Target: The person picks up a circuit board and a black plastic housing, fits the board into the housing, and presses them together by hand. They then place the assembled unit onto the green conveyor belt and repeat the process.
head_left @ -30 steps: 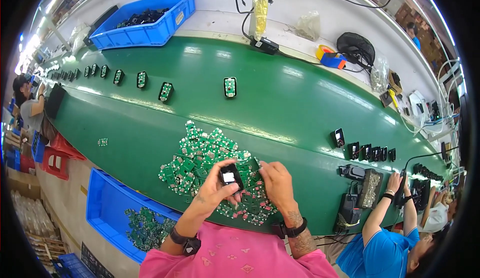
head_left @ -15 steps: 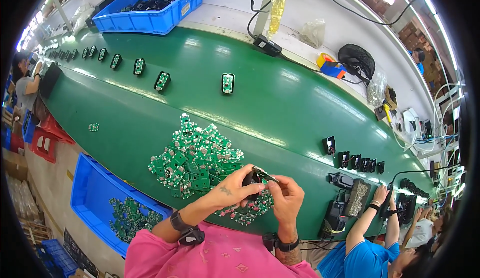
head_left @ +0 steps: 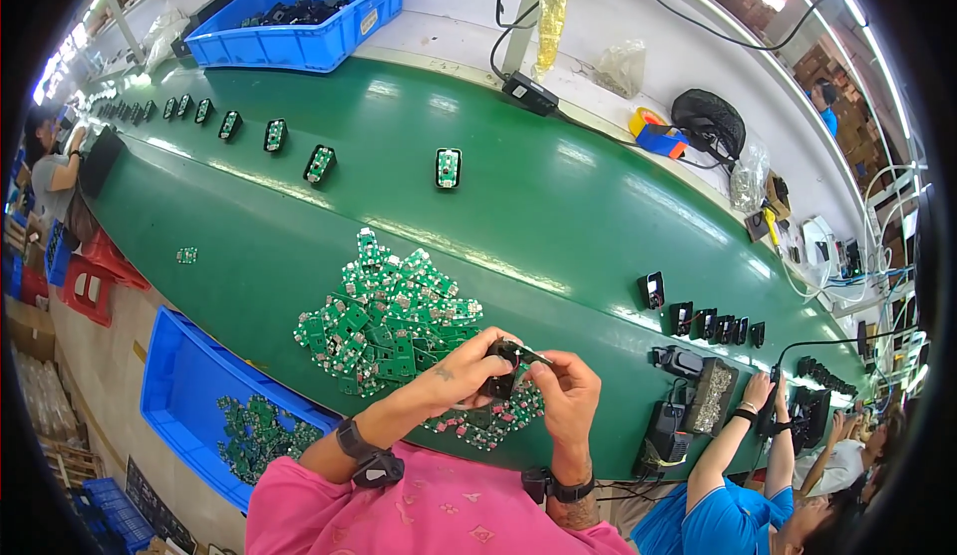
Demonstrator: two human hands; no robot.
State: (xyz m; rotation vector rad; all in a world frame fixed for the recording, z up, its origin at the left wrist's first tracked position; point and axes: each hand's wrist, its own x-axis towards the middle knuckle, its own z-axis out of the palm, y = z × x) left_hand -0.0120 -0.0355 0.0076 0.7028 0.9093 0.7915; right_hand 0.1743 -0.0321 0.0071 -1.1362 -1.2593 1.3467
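Observation:
My left hand [head_left: 461,373] is wrapped round a small black plastic housing [head_left: 501,383], held in front of my chest above the near edge of the bench. At the housing's upper right rim, my right hand [head_left: 570,387] pinches the edge of a thin dark-green circuit board [head_left: 526,355]. The board lies slanted over the housing's opening; fingers hide part of both. Under and beside my hands spreads a heap of loose green circuit boards [head_left: 384,321]. One single board [head_left: 186,255] lies apart to the left.
Black housings with boards inside [head_left: 448,168] stand in a row along the green belt [head_left: 538,196]. More black housings [head_left: 681,318] line up at right, near a co-worker's hands [head_left: 760,391]. A blue bin [head_left: 329,46] stands behind; another blue bin [head_left: 189,410] holds boards at lower left.
The housings on the belt have shifted slightly left. In my hands, the housing has tilted a little and the board sits closer over its opening. My right hand has moved slightly left.

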